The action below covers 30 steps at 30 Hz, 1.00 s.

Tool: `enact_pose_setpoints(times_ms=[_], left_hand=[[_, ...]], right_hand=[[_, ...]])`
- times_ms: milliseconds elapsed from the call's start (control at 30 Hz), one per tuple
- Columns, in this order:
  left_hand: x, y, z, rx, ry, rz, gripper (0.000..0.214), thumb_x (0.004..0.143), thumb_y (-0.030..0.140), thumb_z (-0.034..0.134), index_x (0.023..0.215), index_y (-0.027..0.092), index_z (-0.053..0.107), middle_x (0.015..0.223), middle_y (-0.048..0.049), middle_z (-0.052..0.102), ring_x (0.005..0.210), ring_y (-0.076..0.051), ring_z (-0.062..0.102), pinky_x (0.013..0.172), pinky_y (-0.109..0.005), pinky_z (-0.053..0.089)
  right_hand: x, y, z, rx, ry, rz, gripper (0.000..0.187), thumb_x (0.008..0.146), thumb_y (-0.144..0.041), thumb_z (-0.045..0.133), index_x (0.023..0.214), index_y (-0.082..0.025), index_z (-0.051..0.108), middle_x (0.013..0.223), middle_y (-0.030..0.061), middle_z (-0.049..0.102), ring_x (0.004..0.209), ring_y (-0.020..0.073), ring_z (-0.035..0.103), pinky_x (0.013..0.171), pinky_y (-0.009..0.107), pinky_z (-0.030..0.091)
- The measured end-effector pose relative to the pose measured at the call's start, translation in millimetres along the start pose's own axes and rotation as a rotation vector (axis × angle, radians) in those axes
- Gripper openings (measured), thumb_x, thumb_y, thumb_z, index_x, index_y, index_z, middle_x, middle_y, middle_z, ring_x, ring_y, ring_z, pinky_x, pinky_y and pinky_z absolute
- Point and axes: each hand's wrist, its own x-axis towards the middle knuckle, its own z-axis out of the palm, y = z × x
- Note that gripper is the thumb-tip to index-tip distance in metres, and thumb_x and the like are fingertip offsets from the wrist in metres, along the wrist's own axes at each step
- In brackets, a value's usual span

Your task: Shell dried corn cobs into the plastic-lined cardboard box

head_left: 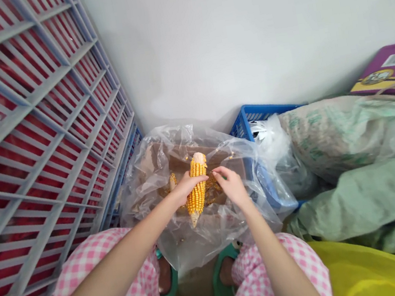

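A yellow corn cob (196,188), still covered in kernels for most of its length, is gripped in my left hand (186,188). Its upper end is pale and bare, and it tilts over a box lined with clear plastic (183,241). Just right of the cob is my right hand (230,183), apart from it, with thumb and fingertips drawn together; whether they pinch anything is too small to tell. Loose kernels (214,190) lie in the box below. Another cob (172,180) rests partly hidden behind my left hand.
Tall grey plastic crates (30,100) with red contents rise at the left. A blue basket (242,123) holding plastic bags stands right of the box. Further right are a woven sack (354,132), green cloth (365,200), a yellow item (372,265) and a purple box (391,65).
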Motion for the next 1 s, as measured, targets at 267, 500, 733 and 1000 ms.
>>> enact_pose_setpoints(times_ms=[267,500,733,1000], left_hand=[[-3.4,-0.1,0.8,0.058,-0.048,0.079,0.049,0.061,0.035,0.065,0.101,0.018,0.044,0.089,-0.005,0.059,0.076,-0.018,0.058,0.059,-0.025,0.044],[-5.1,1.1,4.0,0.32,0.071,0.2,0.041,0.062,0.032,0.062,0.096,0.017,0.044,0.091,-0.0054,0.056,0.084,-0.02,0.055,0.066,-0.026,0.042],[-6.2,1.1,6.7,0.343,0.058,0.175,0.043,0.063,0.038,0.061,0.095,0.016,0.042,0.09,-0.0065,0.055,0.079,-0.02,0.056,0.063,-0.026,0.041],[-5.8,-1.3,7.5,0.322,0.061,0.129,0.045,0.062,0.039,0.062,0.096,0.017,0.041,0.091,-0.0068,0.057,0.078,-0.02,0.057,0.061,-0.026,0.043]], right_hand=[[-5.3,-10.0,-46.1,0.04,-0.04,-0.01,0.022,0.074,-0.034,0.049,0.078,-0.018,0.063,0.084,0.0026,0.066,0.077,0.0169,0.057,0.073,0.027,0.039],[-0.7,-10.8,-40.5,-0.085,-0.087,-0.038,0.021,0.075,-0.034,0.047,0.069,-0.018,0.059,0.069,-0.0004,0.063,0.066,0.0143,0.054,0.064,0.024,0.037],[1.8,-6.1,-50.3,-0.096,-0.125,-0.051,0.02,0.074,-0.033,0.048,0.07,-0.018,0.06,0.073,0.0004,0.064,0.069,0.0146,0.055,0.067,0.024,0.038],[-3.4,-7.4,-48.4,-0.137,-0.107,-0.067,0.02,0.074,-0.033,0.048,0.07,-0.018,0.061,0.073,0.0004,0.064,0.07,0.0154,0.056,0.069,0.025,0.039]])
